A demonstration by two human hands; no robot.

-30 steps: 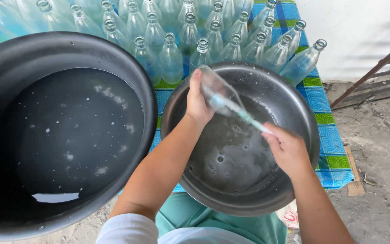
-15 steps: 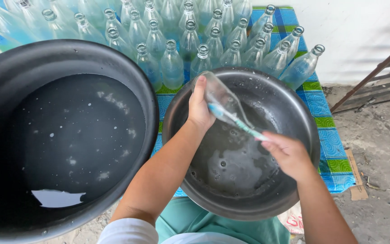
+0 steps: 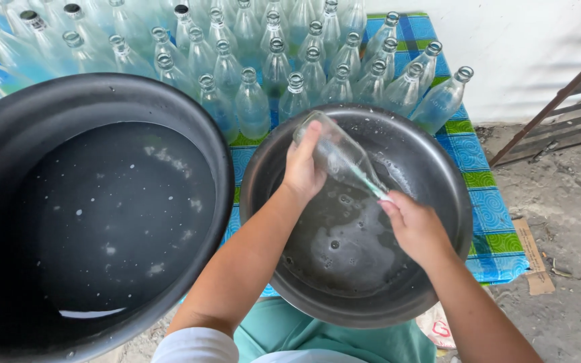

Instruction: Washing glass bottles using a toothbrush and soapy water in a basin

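My left hand point(image 3: 304, 168) grips a clear glass bottle point(image 3: 336, 154) by its base, tilted with the neck pointing down to the right. My right hand point(image 3: 415, 225) is closed at the bottle's mouth on a thin brush handle point(image 3: 371, 186) that runs into the bottle. Both hands hover over a dark metal basin point(image 3: 452, 195) holding soapy water.
A larger black tub point(image 3: 8, 121) of water with foam flecks fills the left. Several clear glass bottles point(image 3: 253, 101) stand in rows behind both vessels on a blue and green patterned mat point(image 3: 492, 228). A white wall and bare concrete ground lie to the right.
The right hand has slid closer to the bottle's mouth, pushing the brush further in. The left hand keeps its hold on the bottle.
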